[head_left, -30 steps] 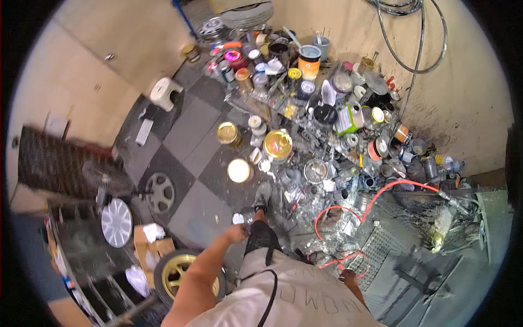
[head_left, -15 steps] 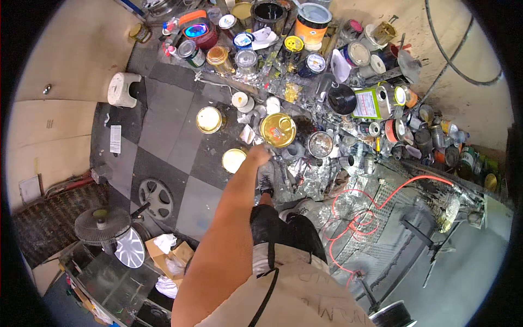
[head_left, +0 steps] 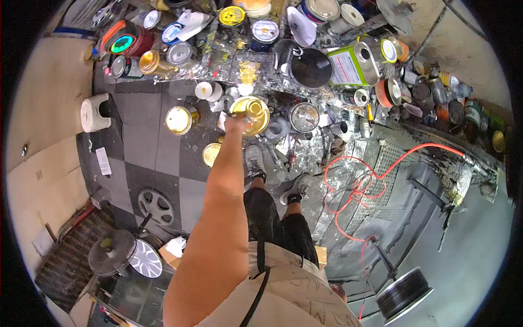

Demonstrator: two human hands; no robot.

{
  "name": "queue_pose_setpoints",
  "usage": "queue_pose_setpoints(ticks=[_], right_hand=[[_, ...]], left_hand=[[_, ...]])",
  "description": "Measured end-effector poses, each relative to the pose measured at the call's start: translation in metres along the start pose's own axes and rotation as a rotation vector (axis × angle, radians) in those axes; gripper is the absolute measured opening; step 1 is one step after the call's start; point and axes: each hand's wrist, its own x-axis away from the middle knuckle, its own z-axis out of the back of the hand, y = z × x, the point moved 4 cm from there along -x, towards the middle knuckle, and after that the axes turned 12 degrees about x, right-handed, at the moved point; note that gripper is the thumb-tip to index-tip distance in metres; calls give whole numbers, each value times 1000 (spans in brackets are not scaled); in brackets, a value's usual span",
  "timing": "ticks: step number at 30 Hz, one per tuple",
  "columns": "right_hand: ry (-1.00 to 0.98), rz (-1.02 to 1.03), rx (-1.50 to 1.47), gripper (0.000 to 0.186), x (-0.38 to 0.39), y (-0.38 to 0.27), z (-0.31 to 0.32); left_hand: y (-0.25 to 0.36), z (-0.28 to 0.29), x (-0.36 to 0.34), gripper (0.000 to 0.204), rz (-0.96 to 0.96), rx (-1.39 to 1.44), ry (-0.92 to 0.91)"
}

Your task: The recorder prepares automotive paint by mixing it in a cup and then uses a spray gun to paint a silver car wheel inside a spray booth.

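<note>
My left hand (head_left: pixel 236 123) reaches forward onto the near left part of a large gold-lidded can (head_left: pixel 257 122); its fingers are too small and overlapped to show whether they grip it. A second gold-topped can (head_left: pixel 178 120) stands to the left, and a third gold lid (head_left: pixel 210 153) lies closer, partly behind my forearm. White cups (head_left: pixel 204 90) sit beyond my hand. A round metal tin (head_left: pixel 305 116) is to the right. My right hand (head_left: pixel 339 292) barely shows low beside my shirt, its fingers hidden.
Paint cans (head_left: pixel 310 68) crowd a dirty ledge ahead. A white stool (head_left: pixel 92 113) stands left, near a fan (head_left: pixel 109 252) and hubcaps (head_left: pixel 147 260). An orange hose (head_left: pixel 422 147) coils across grating at right, beside a rim on a stand (head_left: pixel 402 294). Wooden walls (head_left: pixel 49 92) enclose the space.
My left hand has moved forward from beside my shorts up to the large gold can. My view has moved toward the cans, and my right hand has mostly dropped behind my body.
</note>
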Motion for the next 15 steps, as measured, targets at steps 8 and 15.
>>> queue_pose_setpoints(ticks=[8,15], right_hand=[[115,-246,-693,46,-2,20,-76],[128,-350,-709,55,-5,34,-89]], left_hand=[[9,-8,-13,60,9,295,-300],[74,1,45,52,-564,-772,-311]])
